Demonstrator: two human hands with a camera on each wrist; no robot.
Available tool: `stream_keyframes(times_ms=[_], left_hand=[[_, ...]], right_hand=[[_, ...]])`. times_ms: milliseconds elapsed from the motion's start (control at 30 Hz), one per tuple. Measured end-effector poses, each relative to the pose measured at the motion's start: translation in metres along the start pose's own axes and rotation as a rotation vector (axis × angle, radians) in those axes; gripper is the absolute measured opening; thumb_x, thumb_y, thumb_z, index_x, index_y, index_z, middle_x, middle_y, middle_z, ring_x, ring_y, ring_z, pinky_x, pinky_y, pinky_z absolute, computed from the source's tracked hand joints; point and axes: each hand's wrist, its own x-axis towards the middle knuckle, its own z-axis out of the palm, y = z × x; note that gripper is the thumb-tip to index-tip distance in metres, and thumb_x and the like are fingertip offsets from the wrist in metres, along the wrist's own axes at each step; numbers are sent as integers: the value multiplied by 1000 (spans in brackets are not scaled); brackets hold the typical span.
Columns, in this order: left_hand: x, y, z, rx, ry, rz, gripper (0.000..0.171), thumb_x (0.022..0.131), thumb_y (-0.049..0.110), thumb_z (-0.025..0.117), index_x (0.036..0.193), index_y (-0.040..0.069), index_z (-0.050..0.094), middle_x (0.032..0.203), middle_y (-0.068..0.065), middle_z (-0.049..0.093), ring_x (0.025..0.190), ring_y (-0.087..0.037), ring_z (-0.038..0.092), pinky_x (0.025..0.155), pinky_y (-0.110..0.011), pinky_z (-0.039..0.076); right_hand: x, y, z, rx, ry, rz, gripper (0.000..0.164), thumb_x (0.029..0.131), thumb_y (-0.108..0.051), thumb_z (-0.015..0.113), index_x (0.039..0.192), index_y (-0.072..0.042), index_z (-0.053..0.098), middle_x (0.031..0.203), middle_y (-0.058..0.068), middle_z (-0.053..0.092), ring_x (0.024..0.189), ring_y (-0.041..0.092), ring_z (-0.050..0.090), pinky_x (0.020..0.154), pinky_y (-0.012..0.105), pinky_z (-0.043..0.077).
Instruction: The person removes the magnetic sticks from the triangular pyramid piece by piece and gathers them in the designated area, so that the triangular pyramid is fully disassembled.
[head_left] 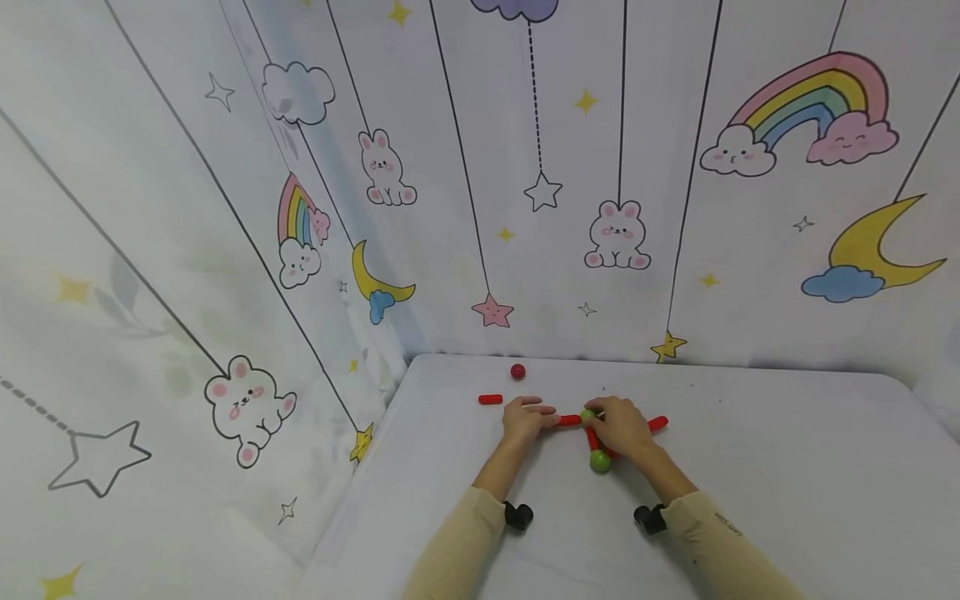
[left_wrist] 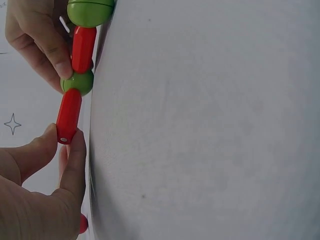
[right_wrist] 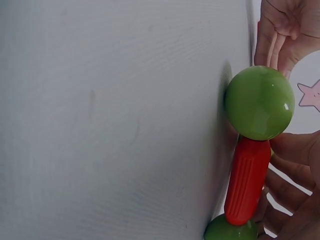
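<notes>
My left hand (head_left: 528, 421) pinches the free end of a red rod (left_wrist: 68, 117) between thumb and fingertips. The rod's other end joins a green ball (left_wrist: 77, 82), which my right hand (head_left: 621, 425) grips with its fingertips. From that ball a second red rod (left_wrist: 84, 50) leads to another green ball (head_left: 600, 461), lying nearer the body. In the right wrist view this nearer ball looks large, with a grooved red rod (right_wrist: 247, 180) below it. A further red rod (head_left: 657, 424) sticks out beyond my right hand, which hides part of the assembly.
A loose red rod (head_left: 491, 399) lies left of my left hand, and a red ball (head_left: 517, 371) rests farther back. The white table (head_left: 750, 475) meets a curtain (head_left: 450, 167) printed with rabbits, stars and rainbows at its back and left.
</notes>
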Motion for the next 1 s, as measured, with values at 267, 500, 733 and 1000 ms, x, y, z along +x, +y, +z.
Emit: stream_keyframes(times_ms=[267, 500, 733, 1000], left_hand=[[4, -3, -7, 3, 0, -19, 52, 81, -2, 86, 128, -3, 63, 97, -10, 80, 89, -16, 76, 84, -29, 61], [4, -1, -13, 2, -2, -30, 50, 81, -3, 86, 127, -4, 65, 96, -10, 80, 85, -15, 75, 80, -28, 60], [10, -2, -34, -51, 9, -32, 55, 81, -6, 85, 131, -7, 61, 97, -15, 79, 83, -15, 75, 78, -27, 61], [16, 14, -61, -95, 9, -32, 59, 82, -8, 82, 135, -8, 59, 101, -17, 78, 86, -20, 76, 81, -30, 61]], right_hand=[[1, -6, 3, -1, -30, 23, 33, 94, -17, 78, 124, -4, 74, 112, 11, 76, 100, 29, 71, 87, 51, 58], [1, -10, 5, -3, -40, 43, 33, 94, -18, 78, 124, -6, 75, 111, 10, 76, 100, 28, 70, 87, 51, 58], [1, -4, 3, -32, -27, 47, 33, 94, -17, 77, 123, -4, 74, 110, 13, 75, 99, 31, 69, 84, 53, 58], [1, 4, -6, -32, -7, 26, 32, 93, -16, 77, 122, -2, 74, 109, 16, 76, 99, 34, 70, 83, 54, 58]])
